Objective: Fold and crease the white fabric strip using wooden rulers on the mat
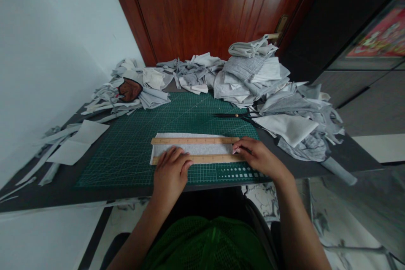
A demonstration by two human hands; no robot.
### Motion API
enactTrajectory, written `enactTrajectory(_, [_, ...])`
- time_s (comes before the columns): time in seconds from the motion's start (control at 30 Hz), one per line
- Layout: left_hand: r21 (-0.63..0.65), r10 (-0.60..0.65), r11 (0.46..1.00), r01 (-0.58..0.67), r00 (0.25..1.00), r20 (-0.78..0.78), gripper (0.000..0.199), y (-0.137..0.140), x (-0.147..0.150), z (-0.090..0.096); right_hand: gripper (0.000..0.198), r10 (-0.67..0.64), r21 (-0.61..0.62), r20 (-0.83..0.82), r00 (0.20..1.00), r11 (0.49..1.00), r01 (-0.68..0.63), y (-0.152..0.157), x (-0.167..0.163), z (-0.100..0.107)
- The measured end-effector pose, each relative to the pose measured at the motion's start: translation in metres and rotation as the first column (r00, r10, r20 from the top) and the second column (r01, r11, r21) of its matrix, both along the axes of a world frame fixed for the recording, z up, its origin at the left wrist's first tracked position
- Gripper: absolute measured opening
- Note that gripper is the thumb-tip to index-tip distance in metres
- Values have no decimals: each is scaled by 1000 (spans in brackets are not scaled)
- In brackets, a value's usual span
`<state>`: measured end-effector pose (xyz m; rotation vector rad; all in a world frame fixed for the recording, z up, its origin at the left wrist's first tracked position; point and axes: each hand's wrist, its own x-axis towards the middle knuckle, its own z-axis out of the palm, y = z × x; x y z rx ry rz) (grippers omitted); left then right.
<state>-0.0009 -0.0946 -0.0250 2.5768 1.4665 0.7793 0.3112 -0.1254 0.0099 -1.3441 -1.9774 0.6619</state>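
A grey cloth strip (202, 149) lies flat on a green cutting mat (133, 152). Two wooden rulers rest lengthwise on it: the upper ruler (196, 140) along its far edge, the lower ruler (211, 159) along its near edge. My left hand (172, 171) presses down on the left part of the lower ruler and the cloth, fingers stretched out. At the right end, my right hand (255, 155) has thumb and index finger drawn together beside the upper ruler's tip. What those fingertips pinch, if anything, is hidden. Its other fingers are curled over the lower ruler's end.
Black scissors (236, 115) lie on the mat beyond the rulers, handles against a white cloth. Piles of grey cloth (249, 76) line the back and right. At left are folded white paper (79, 141), cloth strips and a brown black-edged piece (129, 89). A wooden door stands behind.
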Motion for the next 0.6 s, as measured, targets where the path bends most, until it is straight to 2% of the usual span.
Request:
enactTrajectory(0.3, [2, -6, 1000, 6, 1000, -4, 15, 0, -1, -2, 25, -29, 32, 108, 994, 999, 25, 2, -7, -6])
enactTrajectory(0.6, [-9, -10, 1000, 10, 1000, -13, 15, 0, 0, -1, 24, 14, 51, 164, 986, 998, -23, 5, -8, -13])
